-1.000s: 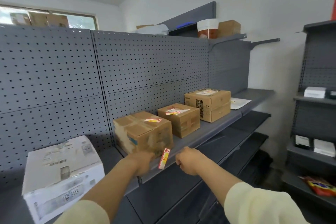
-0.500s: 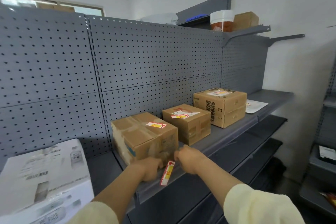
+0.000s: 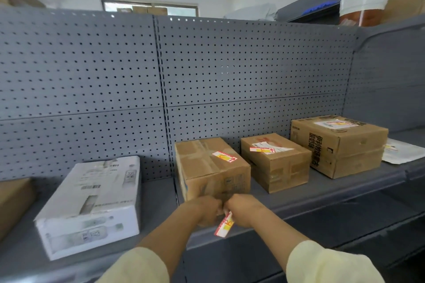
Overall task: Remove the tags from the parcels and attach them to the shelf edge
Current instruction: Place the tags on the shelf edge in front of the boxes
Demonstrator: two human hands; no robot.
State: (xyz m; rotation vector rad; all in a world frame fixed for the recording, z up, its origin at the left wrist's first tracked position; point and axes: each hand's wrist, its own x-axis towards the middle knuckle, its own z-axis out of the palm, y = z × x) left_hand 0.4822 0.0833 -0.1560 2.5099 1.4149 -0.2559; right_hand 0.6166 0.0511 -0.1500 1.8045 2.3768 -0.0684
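Observation:
My left hand (image 3: 204, 210) and my right hand (image 3: 243, 210) meet at the front edge of the grey shelf (image 3: 322, 193), both pinching a white, red and yellow tag (image 3: 225, 225) that hangs down over the edge. Right behind them stands a taped brown parcel (image 3: 211, 167) with another tag (image 3: 224, 156) on its top. To its right a smaller brown parcel (image 3: 276, 161) carries a tag (image 3: 262, 150) over its label. Further right a bigger printed box (image 3: 338, 145) has a label on top.
A white box (image 3: 92, 204) lies on the shelf at the left, with a brown carton (image 3: 13, 204) at the far left edge. A flat white mailer (image 3: 402, 153) lies at the far right. Grey pegboard (image 3: 207, 76) backs the shelf; lower shelves jut out below.
The view has swung left and closer. Both hands have come together on the tag at the shelf edge, and the tag now sits slightly lower against the edge.

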